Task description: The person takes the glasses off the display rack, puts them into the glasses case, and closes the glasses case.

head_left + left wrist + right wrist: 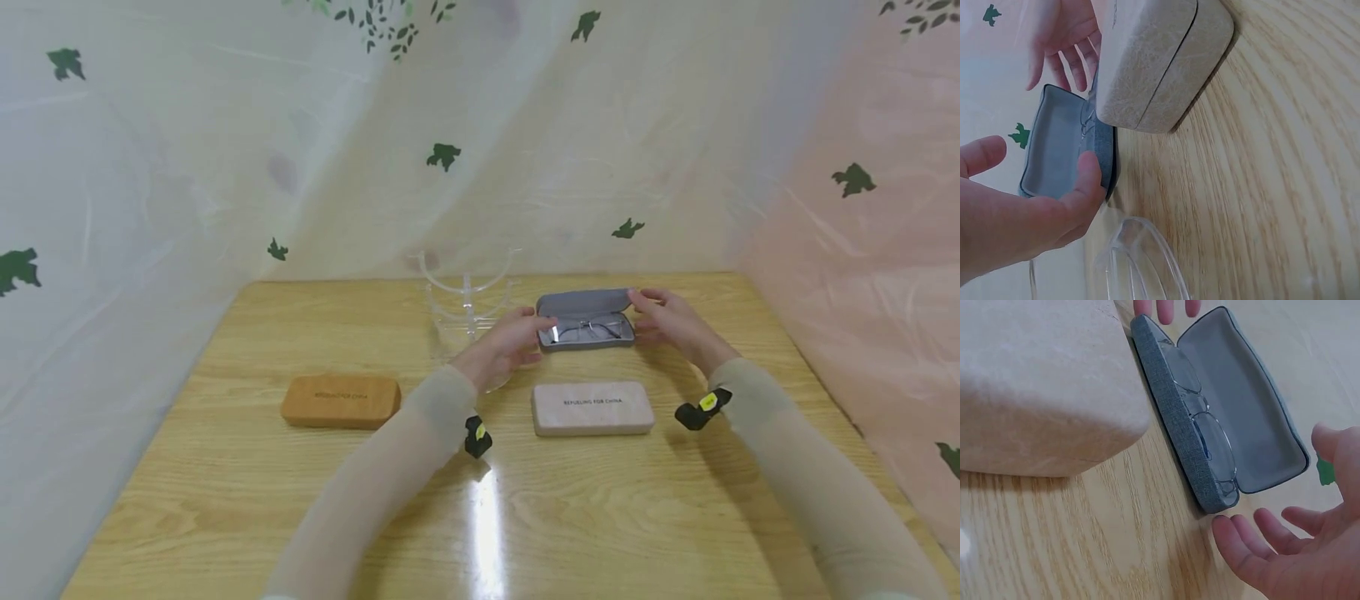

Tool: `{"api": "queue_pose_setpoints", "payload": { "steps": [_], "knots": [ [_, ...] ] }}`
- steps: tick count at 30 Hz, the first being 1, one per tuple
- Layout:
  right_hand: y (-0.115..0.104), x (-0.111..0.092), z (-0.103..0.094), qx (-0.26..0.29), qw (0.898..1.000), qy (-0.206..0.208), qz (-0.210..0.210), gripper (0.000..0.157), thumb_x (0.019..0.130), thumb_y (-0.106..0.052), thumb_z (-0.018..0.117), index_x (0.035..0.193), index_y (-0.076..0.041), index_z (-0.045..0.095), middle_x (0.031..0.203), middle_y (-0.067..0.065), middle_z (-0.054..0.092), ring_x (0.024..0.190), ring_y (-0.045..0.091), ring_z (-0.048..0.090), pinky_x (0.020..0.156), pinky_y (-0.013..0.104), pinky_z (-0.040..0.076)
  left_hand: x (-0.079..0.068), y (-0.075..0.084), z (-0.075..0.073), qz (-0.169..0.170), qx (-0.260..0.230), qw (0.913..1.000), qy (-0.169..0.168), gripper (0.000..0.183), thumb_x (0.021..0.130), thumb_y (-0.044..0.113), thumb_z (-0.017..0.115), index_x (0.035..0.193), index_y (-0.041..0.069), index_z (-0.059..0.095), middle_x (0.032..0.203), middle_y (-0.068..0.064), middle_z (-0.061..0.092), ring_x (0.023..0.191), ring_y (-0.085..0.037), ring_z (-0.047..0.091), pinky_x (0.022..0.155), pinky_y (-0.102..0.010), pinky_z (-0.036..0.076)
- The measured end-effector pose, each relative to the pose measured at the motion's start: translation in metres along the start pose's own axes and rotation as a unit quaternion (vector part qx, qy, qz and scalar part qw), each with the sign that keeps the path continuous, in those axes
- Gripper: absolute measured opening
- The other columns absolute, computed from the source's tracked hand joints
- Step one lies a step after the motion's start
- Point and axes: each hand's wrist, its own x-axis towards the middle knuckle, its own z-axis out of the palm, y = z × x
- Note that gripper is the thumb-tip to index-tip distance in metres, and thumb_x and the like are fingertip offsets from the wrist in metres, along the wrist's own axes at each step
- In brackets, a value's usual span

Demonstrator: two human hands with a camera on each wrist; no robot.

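Observation:
A grey glasses case (585,301) lies with its lid up at the back right of the table. Inside it rests a pair of thin-framed glasses (1200,414), folded. My left hand (508,342) is at the case's left end, fingers extended and thumb apart; whether a fingertip touches the rim I cannot tell. At the opposite end is my right hand (667,322), its fingers loosely spread beside the case (1241,406) and holding nothing. In the right wrist view, fingertips (1165,309) of the left hand show at the case's far end.
A clear plastic glasses stand (468,305) rises left of the grey case, partly behind the left hand. A closed pale pink case (592,408) lies in front of the grey one. Further left is a closed orange-brown case (341,402). Patterned sheeting (525,192) surrounds the wooden table (600,517).

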Motion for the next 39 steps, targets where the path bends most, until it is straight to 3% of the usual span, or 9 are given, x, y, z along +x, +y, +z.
{"api": "queue_pose_setpoints", "payload": {
  "steps": [4, 11, 16, 22, 31, 39],
  "knots": [
    [0.003, 0.000, 0.002, 0.000, 1.000, -0.024, -0.002, 0.093, 0.103, -0.062, 0.041, 0.160, 0.003, 0.007, 0.160, 0.032, 0.023, 0.141, 0.049, 0.036, 0.112, 0.056, 0.039, 0.004, -0.004, 0.001, -0.005, -0.023, 0.9997, -0.009, 0.088, 0.096, 0.022, 0.071, 0.163, 0.013, 0.016, 0.147, -0.016, 0.052, 0.137, -0.034, 0.046, 0.111, -0.048, 0.042],
    [0.004, -0.001, 0.005, 0.008, 0.999, -0.038, -0.008, 0.088, 0.105, -0.060, 0.033, 0.160, 0.003, 0.005, 0.159, 0.034, 0.020, 0.140, 0.049, 0.035, 0.113, 0.059, 0.037, 0.011, -0.006, 0.005, 0.017, -0.021, 0.9996, -0.002, 0.085, 0.096, 0.022, 0.072, 0.164, 0.023, 0.020, 0.143, -0.012, 0.055, 0.137, -0.036, 0.046, 0.110, -0.050, 0.043],
    [0.003, -0.002, 0.006, 0.006, 0.999, -0.043, -0.003, 0.085, 0.106, -0.059, 0.029, 0.161, 0.000, 0.005, 0.159, 0.035, 0.020, 0.141, 0.049, 0.035, 0.113, 0.060, 0.036, 0.016, -0.006, 0.005, 0.018, -0.028, 0.9994, -0.002, 0.078, 0.098, 0.021, 0.069, 0.162, 0.023, 0.025, 0.142, -0.017, 0.056, 0.135, -0.036, 0.049, 0.113, -0.048, 0.040],
    [0.006, -0.003, 0.007, 0.007, 0.999, -0.037, -0.005, 0.084, 0.106, -0.060, 0.031, 0.162, -0.001, 0.007, 0.158, 0.034, 0.024, 0.141, 0.047, 0.036, 0.112, 0.057, 0.038, 0.016, -0.007, 0.003, 0.021, -0.022, 0.9995, -0.002, 0.072, 0.101, 0.021, 0.065, 0.161, 0.021, 0.025, 0.143, -0.020, 0.054, 0.134, -0.036, 0.050, 0.116, -0.048, 0.037],
    [0.008, -0.005, 0.002, 0.042, 0.998, -0.034, 0.014, 0.085, 0.105, -0.059, 0.038, 0.162, -0.004, 0.009, 0.158, 0.031, 0.026, 0.140, 0.041, 0.038, 0.111, 0.047, 0.043, 0.019, -0.010, 0.003, 0.029, 0.000, 0.9995, -0.007, 0.070, 0.102, 0.024, 0.064, 0.160, 0.022, 0.027, 0.139, -0.018, 0.057, 0.129, -0.031, 0.054, 0.112, -0.044, 0.042],
    [0.010, -0.003, 0.001, 0.056, 0.998, -0.037, 0.007, 0.081, 0.105, -0.057, 0.040, 0.161, -0.005, 0.016, 0.158, 0.029, 0.028, 0.139, 0.037, 0.041, 0.106, 0.039, 0.048, 0.019, -0.010, 0.001, 0.033, -0.013, 0.9993, -0.012, 0.065, 0.103, 0.024, 0.062, 0.159, 0.023, 0.030, 0.141, -0.021, 0.056, 0.130, -0.034, 0.054, 0.112, -0.045, 0.042]
  ]
}}
